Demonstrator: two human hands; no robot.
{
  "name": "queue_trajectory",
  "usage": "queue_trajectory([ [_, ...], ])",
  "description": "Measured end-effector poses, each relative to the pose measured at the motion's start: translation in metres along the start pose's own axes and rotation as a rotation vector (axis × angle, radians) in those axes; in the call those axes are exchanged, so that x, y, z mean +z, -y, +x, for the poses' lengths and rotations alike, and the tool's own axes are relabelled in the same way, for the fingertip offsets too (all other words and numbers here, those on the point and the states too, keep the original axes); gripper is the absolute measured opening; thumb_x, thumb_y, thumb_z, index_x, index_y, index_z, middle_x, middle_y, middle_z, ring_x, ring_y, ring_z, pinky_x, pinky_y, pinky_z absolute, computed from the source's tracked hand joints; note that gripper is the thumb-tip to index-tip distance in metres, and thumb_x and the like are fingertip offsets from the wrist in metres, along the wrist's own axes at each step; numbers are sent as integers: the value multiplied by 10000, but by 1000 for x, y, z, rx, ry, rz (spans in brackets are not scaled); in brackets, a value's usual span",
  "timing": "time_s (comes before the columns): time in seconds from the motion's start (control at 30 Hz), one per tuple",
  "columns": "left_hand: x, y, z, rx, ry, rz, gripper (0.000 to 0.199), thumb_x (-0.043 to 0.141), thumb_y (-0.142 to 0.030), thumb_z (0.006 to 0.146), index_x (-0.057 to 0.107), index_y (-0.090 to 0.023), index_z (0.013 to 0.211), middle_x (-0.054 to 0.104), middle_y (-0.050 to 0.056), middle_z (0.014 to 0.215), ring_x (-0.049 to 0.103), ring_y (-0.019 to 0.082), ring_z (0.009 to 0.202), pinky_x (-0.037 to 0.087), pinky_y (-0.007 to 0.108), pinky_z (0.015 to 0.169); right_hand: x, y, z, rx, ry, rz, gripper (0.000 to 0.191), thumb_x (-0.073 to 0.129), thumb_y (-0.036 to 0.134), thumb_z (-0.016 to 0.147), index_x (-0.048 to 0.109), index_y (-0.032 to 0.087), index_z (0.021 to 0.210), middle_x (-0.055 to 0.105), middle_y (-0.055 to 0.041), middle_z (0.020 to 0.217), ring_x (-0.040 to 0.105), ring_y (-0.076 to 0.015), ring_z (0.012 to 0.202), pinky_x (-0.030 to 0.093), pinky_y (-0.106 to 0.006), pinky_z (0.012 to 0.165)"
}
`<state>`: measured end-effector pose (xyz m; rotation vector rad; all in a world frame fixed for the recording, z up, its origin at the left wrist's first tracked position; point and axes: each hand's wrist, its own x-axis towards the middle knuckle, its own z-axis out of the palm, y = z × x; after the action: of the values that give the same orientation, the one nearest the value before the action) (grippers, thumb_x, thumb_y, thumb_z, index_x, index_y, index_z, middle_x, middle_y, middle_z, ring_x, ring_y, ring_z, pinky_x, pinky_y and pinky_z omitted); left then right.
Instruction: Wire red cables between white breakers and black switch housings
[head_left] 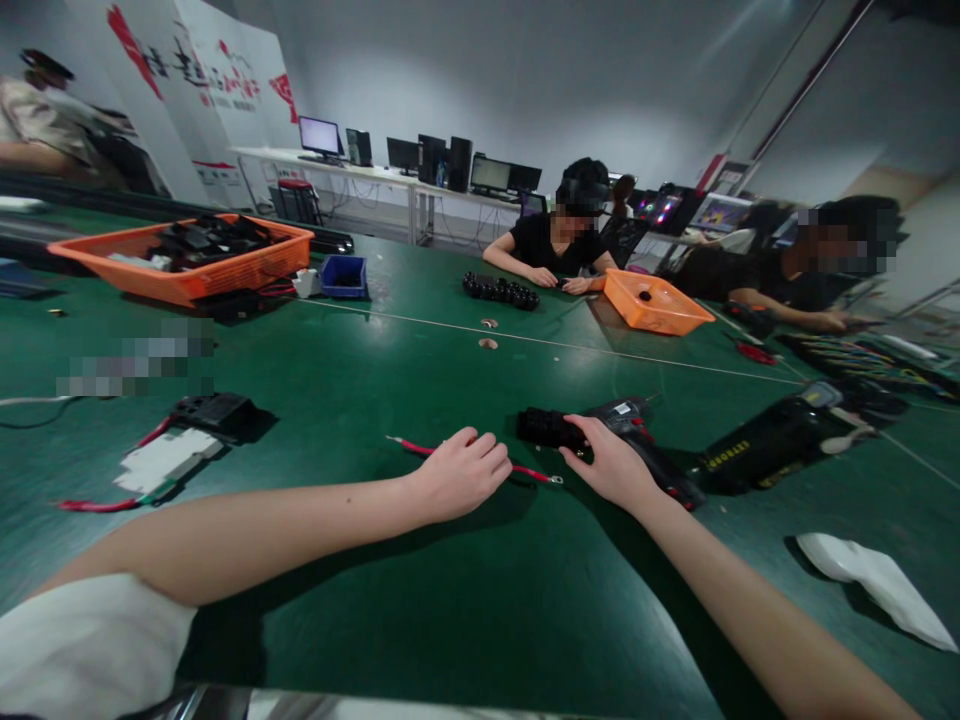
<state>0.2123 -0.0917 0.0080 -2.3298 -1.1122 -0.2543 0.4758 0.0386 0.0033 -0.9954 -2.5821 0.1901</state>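
Observation:
My left hand [463,475] is closed over the middle of a short red cable [411,446] lying along the green table. Its bare end sticks out to the left and a metal ring terminal [555,480] to the right. With thumb and fingers, my right hand [611,465] grips the right end of a black ribbed part [546,427], whose exact kind I cannot make out. Just behind that hand lies a black and red cordless drill [622,415]. On the left, a white breaker-like module [169,460] is wired with red cable to a black block [214,415].
An orange basket [255,268] of black parts and a small blue bin [343,277] stand at the back left. Across the table a person [566,235] works near another orange basket [656,310]. A black cylinder [772,440] and a white object [870,580] lie right.

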Motion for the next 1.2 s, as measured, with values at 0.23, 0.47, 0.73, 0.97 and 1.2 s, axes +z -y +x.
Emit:
queue_trajectory([
  [0.23, 1, 0, 0, -2, 1, -11, 169, 487, -188, 959, 633, -136, 1026, 654, 96, 997, 558, 211, 889, 383, 363, 726, -1, 1, 0, -4, 6, -7, 452, 499, 322, 951, 463, 177, 1378, 599, -144, 1298, 653, -294, 1100, 572, -436, 914],
  [0.47, 1, 0, 1, -8, 14, -10, 163, 470, -202, 971, 613, -135, 1013, 635, 78, 991, 555, 221, 913, 367, 366, 718, 0, 6, -3, -3, -37, -67, 446, 526, 333, 936, 480, 196, 1358, 520, -146, 1349, 634, -305, 1124, 578, -437, 914],
  [0.73, 0, -1, 1, -20, 42, -2, 187, 451, -198, 978, 615, -129, 1034, 627, 82, 964, 547, 219, 894, 353, 370, 707, 8, 1, -5, -60, -66, 42, 489, 607, 364, 896, 466, 210, 1339, 524, -146, 1384, 548, -322, 1264, 496, -507, 1055],
  [0.97, 5, -2, 1, -33, 41, -22, 185, 455, -186, 971, 634, -140, 989, 631, 86, 948, 542, 220, 907, 352, 373, 719, 10, -1, -6, -17, -42, 83, 506, 632, 360, 885, 446, 200, 1327, 577, -130, 1267, 596, -306, 1166, 525, -486, 1001],
  [1.2, 5, -2, 1, -32, 56, -28, 172, 466, -188, 969, 633, -148, 960, 633, 85, 926, 545, 220, 896, 349, 374, 711, 10, 0, -7, -8, -36, 121, 541, 643, 344, 877, 422, 219, 1355, 556, -122, 1277, 598, -307, 1149, 528, -492, 986],
])
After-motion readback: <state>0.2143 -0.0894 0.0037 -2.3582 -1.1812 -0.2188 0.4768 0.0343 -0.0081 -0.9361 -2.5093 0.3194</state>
